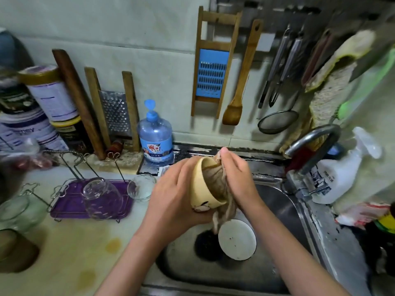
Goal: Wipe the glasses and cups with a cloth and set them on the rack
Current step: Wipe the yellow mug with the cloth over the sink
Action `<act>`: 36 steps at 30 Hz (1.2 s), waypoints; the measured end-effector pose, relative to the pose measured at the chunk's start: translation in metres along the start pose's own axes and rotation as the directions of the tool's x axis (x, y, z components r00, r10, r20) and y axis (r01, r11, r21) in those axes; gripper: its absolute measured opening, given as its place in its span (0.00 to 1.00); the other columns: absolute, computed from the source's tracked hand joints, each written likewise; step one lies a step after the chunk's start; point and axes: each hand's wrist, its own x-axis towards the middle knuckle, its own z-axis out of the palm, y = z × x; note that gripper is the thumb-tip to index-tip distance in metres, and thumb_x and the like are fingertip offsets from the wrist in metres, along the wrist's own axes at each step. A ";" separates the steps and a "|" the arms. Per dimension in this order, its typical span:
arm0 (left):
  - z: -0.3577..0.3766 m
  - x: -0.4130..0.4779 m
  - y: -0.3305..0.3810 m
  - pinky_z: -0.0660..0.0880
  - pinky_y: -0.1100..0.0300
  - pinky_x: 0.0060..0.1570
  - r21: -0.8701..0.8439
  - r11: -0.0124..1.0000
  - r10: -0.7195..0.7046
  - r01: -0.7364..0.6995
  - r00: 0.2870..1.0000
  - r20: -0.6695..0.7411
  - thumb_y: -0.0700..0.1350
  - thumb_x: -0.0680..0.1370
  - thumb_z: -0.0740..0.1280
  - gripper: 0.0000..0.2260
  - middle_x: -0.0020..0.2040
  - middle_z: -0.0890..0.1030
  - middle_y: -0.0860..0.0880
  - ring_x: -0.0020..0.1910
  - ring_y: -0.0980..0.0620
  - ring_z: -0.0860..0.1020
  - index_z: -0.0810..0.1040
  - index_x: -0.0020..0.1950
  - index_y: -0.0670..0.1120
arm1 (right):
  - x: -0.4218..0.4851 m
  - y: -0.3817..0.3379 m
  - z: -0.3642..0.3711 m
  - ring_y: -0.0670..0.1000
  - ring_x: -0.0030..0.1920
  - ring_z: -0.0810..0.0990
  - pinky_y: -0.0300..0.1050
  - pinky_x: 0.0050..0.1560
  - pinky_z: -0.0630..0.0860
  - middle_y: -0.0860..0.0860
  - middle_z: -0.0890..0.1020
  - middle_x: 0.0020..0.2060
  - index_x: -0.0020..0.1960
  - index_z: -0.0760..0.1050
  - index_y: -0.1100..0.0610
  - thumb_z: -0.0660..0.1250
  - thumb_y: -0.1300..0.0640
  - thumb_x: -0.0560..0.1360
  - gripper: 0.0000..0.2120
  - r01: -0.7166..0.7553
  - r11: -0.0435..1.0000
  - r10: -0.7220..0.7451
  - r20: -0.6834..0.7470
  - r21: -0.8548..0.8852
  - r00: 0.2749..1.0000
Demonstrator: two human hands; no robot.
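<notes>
My left hand (174, 195) grips a yellow cup (202, 189) from the left, tilted with its mouth toward my right hand, above the sink. My right hand (237, 178) grips a beige cloth (215, 186) that is stuffed into the cup's mouth and hangs down below it. On the counter to the left stands a wire rack with a purple tray (70, 206). A clear glass (100, 198) sits upside down on one of its prongs, and a second glass (142, 186) sits at its right end. Another glass (19, 210) hangs at the rack's left end.
A steel sink (277, 210) holds a white bowl (237, 239) and a dark item beside it. The tap (310, 146) arches over the sink's right side. A blue soap bottle (156, 137) stands behind; graters, utensils and tins line the wall. A white spray bottle (339, 174) stands right.
</notes>
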 end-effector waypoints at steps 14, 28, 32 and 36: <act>0.055 0.011 0.057 0.80 0.51 0.47 -0.929 0.045 -0.930 0.366 0.355 0.095 0.41 0.78 0.67 0.16 0.54 0.82 0.38 0.50 0.42 0.82 0.74 0.64 0.38 | -0.070 0.013 0.007 0.41 0.64 0.74 0.31 0.60 0.70 0.37 0.75 0.63 0.65 0.68 0.47 0.58 0.44 0.79 0.16 0.380 0.916 -0.377 -0.053 0.127 0.925; 0.061 0.009 0.065 0.78 0.68 0.40 -0.911 0.349 -0.896 0.220 0.361 -0.257 0.54 0.62 0.81 0.28 0.54 0.80 0.47 0.44 0.63 0.82 0.71 0.56 0.52 | -0.031 -0.009 0.019 0.60 0.43 0.83 0.50 0.46 0.80 0.62 0.84 0.44 0.52 0.80 0.62 0.55 0.48 0.74 0.22 -0.637 0.353 0.431 0.485 0.685 0.761; 0.033 -0.009 0.041 0.75 0.71 0.44 -0.808 0.515 -0.810 0.284 0.470 -0.351 0.58 0.56 0.75 0.33 0.55 0.78 0.52 0.47 0.66 0.80 0.69 0.58 0.55 | -0.039 -0.014 0.038 0.61 0.45 0.84 0.51 0.44 0.83 0.64 0.83 0.50 0.57 0.80 0.65 0.53 0.44 0.77 0.28 -0.712 0.311 0.401 0.593 0.629 0.699; -0.006 -0.029 0.003 0.70 0.77 0.47 -0.687 0.638 -0.737 0.348 0.534 -0.414 0.58 0.52 0.75 0.35 0.54 0.75 0.60 0.49 0.72 0.76 0.67 0.57 0.58 | -0.050 -0.015 0.064 0.62 0.59 0.79 0.57 0.63 0.73 0.65 0.80 0.57 0.61 0.79 0.65 0.59 0.35 0.73 0.35 -0.765 0.274 0.411 0.648 0.583 0.641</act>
